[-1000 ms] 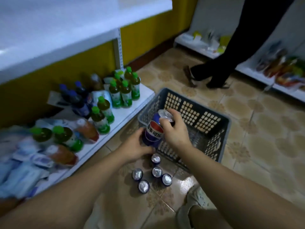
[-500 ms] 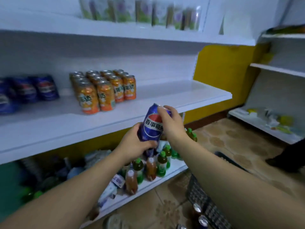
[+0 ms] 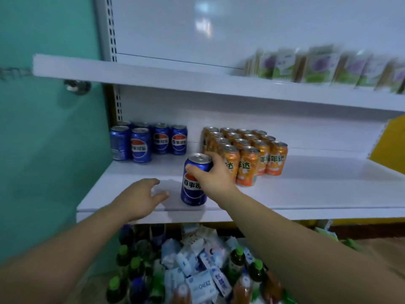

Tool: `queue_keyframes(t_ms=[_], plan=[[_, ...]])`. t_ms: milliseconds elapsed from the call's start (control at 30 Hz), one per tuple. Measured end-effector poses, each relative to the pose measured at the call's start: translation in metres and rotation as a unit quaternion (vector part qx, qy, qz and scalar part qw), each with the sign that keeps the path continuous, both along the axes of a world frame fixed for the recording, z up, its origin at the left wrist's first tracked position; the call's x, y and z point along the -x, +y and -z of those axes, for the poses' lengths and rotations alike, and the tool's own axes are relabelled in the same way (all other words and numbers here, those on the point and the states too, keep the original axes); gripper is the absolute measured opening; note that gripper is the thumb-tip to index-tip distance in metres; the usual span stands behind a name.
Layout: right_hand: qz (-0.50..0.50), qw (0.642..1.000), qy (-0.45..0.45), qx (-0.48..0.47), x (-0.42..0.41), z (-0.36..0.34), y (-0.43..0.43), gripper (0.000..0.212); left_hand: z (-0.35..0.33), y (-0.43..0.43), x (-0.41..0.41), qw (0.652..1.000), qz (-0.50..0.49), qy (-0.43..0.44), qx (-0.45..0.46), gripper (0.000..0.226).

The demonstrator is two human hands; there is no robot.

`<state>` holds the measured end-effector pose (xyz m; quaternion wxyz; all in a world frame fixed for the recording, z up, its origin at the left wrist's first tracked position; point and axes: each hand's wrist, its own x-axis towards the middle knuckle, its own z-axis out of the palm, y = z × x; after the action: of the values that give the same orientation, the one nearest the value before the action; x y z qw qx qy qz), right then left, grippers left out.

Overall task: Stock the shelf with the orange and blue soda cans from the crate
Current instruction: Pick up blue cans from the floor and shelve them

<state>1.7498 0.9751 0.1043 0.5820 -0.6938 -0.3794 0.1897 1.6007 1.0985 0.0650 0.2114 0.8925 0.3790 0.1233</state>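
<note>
**Blue can upright at the shelf's front edge, in the right hand**

The right hand (image 3: 213,176) grips the can (image 3: 190,190) near its top. Its fingers curl round the rim from the can's 3 o'clock side and the thumb presses on the front. The can stands near the front lip of the shelf (image 3: 317,189), and its base looks set down on the board or a hair above it; I cannot tell which. Its long axis is vertical, with the pull-tab end up. The label faces 6 o'clock, toward the person.

The left hand (image 3: 138,199) lies at about 9 o'clock of the can, just beside it and apart from it. It is palm down with the fingers loosely spread, and it holds nothing. Whether it rests on the shelf I cannot tell.

The blue cans (image 3: 140,145) stand upright at roughly 10 o'clock of the held can, further back against the left upright. The orange cans (image 3: 249,163) form a tight block at 2 o'clock, and the nearest one is just behind the right hand's knuckles.

The next move likely turns on that 10 o'clock line. The can would have to slide back and left to join its own colour, staying upright and keeping off the orange block. The right hand already has it, so the left hand, though nearer the blue group, is free to steady the row.
</note>
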Motion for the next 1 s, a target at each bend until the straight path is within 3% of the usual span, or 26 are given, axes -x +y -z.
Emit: queue_keyframes(t_ms=[133,233,367,600,1000], plan=[[-0.029,1.0,-0.005,0.002,-0.001,0.014,0.048,0.045,0.017,0.048,0.013,0.99,-0.041,0.122,-0.06,0.068],[-0.04,0.999,-0.006,-0.003,-0.007,0.021,0.085,0.054,0.025,0.06,0.009,0.985,-0.041,0.158,-0.056,0.075],[-0.021,0.999,-0.033,0.003,-0.019,0.029,0.142,0.069,0.029,0.065,0.008,0.983,-0.043,0.168,-0.059,0.08],[-0.003,0.999,-0.041,-0.025,-0.038,0.033,0.211,0.067,0.033,0.067,0.009,0.986,-0.05,0.146,-0.057,0.08],[0.027,0.996,-0.063,-0.052,-0.035,0.05,0.25,0.084,0.034,0.067,0.01,0.987,-0.041,0.148,-0.052,0.08]])
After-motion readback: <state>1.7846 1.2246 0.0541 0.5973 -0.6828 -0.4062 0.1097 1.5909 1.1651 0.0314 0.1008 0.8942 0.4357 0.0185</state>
